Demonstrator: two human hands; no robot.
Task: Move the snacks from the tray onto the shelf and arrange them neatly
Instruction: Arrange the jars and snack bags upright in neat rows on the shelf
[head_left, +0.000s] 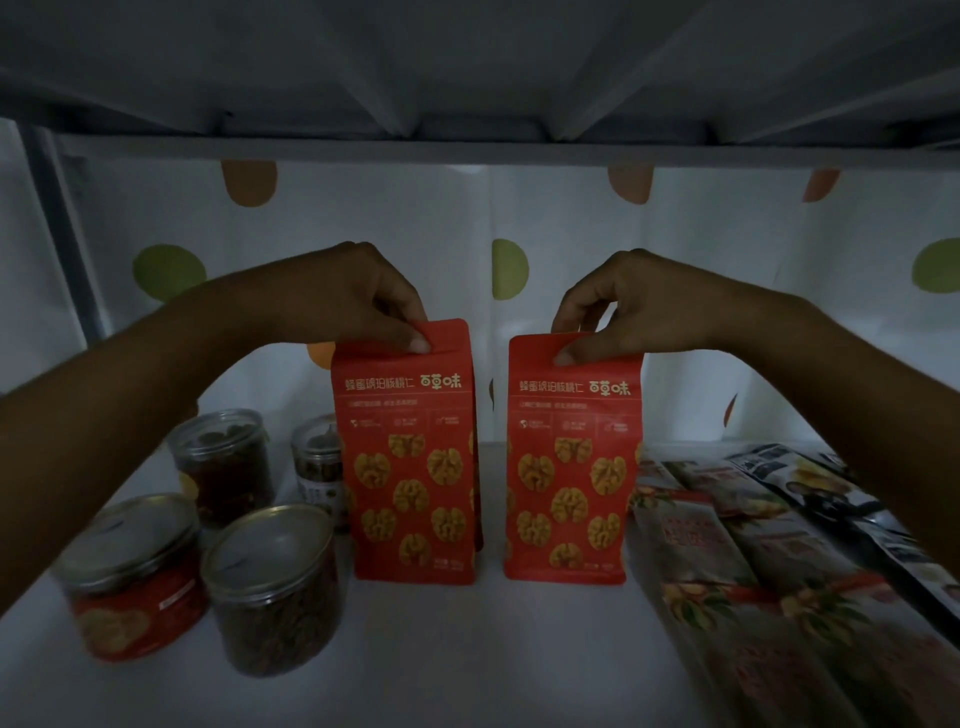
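Head view, left hand (363, 304) pinched top of left red bag (413, 467), right hand (626, 306) pinched top of right red bag (571, 467); both bags stood upright on white shelf (493, 654), apart, jars (270, 587) at left

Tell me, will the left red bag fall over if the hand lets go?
Probably not: the left bag seems to stand upright on a flat base on the shelf. It is tall and narrow, though, so a push near the top might tip it. It looks fairly stiff, since the left hand pinches only its top strip and it shows no sag.
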